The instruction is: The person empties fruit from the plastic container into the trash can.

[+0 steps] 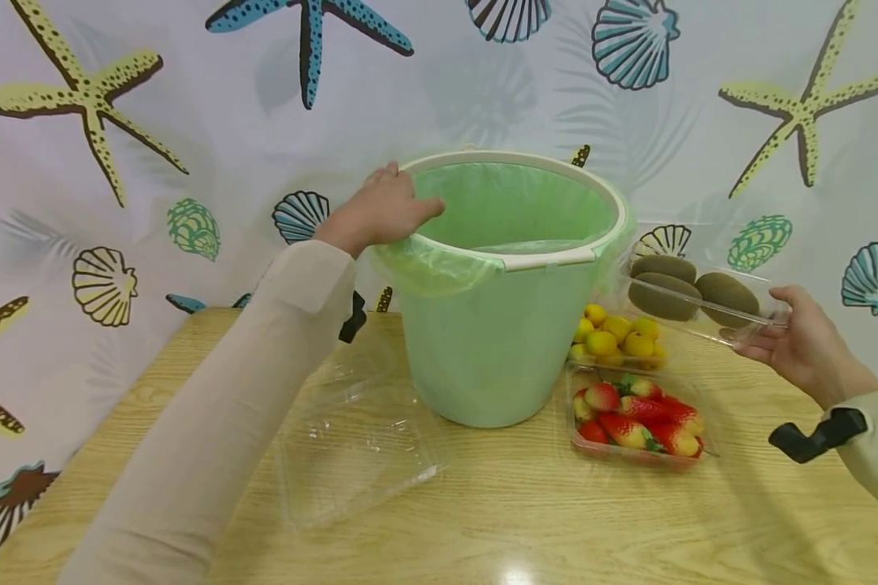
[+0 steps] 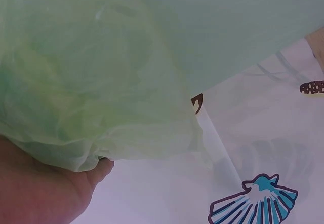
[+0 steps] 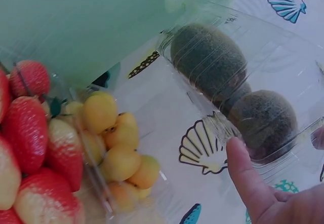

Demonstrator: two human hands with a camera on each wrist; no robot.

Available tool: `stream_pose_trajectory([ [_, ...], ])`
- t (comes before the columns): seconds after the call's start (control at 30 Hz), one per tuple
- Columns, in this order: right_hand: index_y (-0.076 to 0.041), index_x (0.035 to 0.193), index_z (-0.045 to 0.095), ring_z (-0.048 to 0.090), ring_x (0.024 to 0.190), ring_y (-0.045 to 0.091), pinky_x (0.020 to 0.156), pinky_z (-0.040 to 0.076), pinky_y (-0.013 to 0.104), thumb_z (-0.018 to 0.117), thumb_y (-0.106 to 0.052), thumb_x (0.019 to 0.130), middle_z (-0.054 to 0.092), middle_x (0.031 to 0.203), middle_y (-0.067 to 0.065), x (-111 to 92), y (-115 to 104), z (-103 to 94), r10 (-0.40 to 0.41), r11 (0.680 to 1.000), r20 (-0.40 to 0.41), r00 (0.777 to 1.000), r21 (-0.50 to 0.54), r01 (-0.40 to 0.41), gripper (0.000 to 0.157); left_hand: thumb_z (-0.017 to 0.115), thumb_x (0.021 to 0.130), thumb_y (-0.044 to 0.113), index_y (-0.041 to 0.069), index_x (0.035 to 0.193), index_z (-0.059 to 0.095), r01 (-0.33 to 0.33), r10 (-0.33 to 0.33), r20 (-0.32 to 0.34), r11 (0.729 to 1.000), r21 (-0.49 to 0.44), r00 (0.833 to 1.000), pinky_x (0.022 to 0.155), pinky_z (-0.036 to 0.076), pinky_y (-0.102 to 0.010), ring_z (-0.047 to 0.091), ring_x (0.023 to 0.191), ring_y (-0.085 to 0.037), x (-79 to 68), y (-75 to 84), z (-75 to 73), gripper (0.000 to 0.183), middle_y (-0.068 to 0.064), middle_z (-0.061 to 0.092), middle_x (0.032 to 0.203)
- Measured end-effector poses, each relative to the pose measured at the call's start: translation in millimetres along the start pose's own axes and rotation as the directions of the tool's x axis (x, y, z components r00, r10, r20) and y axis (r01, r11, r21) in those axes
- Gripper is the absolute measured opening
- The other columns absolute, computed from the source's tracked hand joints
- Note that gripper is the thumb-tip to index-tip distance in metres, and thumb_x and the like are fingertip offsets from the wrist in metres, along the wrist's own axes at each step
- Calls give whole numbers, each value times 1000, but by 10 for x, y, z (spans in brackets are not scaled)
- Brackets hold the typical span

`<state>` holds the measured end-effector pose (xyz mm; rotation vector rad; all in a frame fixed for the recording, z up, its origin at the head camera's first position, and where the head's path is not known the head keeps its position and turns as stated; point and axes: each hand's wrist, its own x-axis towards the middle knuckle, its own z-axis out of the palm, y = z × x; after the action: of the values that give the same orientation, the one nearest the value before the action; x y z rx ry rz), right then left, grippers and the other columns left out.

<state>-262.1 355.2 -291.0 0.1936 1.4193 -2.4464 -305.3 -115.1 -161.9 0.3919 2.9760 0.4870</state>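
A light green trash bin (image 1: 486, 349) stands upright on the table, lined with a thin green plastic bag (image 1: 512, 191) folded over its cream rim (image 1: 439, 245). My left hand (image 1: 384, 207) grips the bin's left rim through the liner; in the left wrist view the bag's loose edge (image 2: 126, 143) hangs beside the hand. At the right, my right hand (image 1: 805, 345) holds one end of a clear plastic box (image 1: 757, 286) off the table. Several brown kiwis (image 1: 664, 296) lie inside it. From the right wrist view, one finger (image 3: 243, 176) presses along the box's side.
Right of the bin, a clear tray of red strawberries (image 1: 640, 418) sits on the wooden table (image 1: 512, 504). Behind it are several small yellow fruits (image 1: 615, 337). Left of the bin lies a clear plastic container (image 1: 358, 455). A shell-patterned cloth (image 1: 212, 146) hangs behind.
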Motion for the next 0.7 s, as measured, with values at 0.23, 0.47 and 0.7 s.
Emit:
stream_pose_trajectory([
  [0.23, -31, 139, -6, 58, 100, 31, 77, 50, 35, 41, -45, 90, 39, 128, 12, 65, -240, 100, 1, 995, -127, 992, -96, -13, 70, 29, 93, 42, -9, 139, 6, -6, 6, 8, 1000, 4, 1000, 110, -1, -40, -9, 136, -31, 2, 7, -2, 73, -22, -8, 147],
  [0.47, -35, 130, -33, -8, 136, 19, 101, 32, 29, 37, -49, 90, -24, 145, -6, 82, -425, 225, -56, 991, -159, 986, -130, 36, 82, 28, 93, 43, -8, 140, 5, 2, -2, 28, 1000, 7, 1000, 110, -1, -40, -11, 136, -30, -6, 11, -9, 73, -21, -9, 147],
  [0.7, -33, 130, -33, -12, 136, 18, 95, 40, 30, 42, -48, 88, -25, 144, -9, 74, -620, 365, -162, 980, -173, 971, -140, 138, 87, 30, 93, 43, -8, 140, 5, 4, -4, 18, 1000, -17, 1000, 110, 0, -41, -11, 136, -29, -13, 11, 0, 73, -20, -10, 147],
])
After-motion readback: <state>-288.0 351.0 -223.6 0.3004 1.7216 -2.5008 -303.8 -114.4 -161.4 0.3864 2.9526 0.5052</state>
